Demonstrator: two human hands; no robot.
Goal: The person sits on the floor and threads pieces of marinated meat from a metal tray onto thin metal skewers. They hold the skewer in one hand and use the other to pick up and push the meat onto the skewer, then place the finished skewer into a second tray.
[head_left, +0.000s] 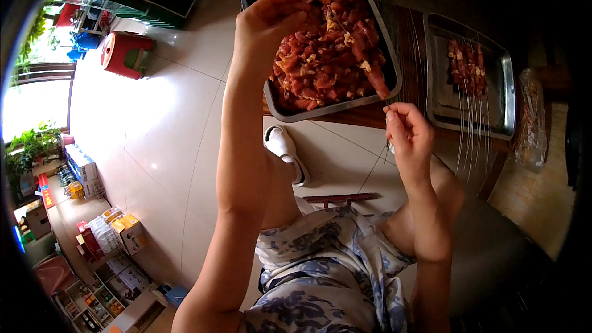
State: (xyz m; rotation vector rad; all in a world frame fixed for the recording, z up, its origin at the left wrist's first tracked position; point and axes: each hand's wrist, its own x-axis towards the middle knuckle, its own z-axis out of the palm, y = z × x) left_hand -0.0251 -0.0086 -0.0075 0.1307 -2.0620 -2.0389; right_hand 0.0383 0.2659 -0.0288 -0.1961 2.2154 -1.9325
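Observation:
My right hand pinches a thin metal skewer just below the meat threaded on it. This row of red meat chunks slants up and left over the right side of a deep tray heaped with raw cut meat. Above the heap's upper left part is my left hand, thumb and fingers reaching toward the meat with a gap between them. Its fingertips are partly lost against the dark red pieces, and no held piece shows clearly.
Right of the deep tray, a shallower metal tray holds several loaded skewers, handles over its near rim. Bare skewers lie between the trays on the wooden table. A clear plastic bag lies far right. A red stool stands left.

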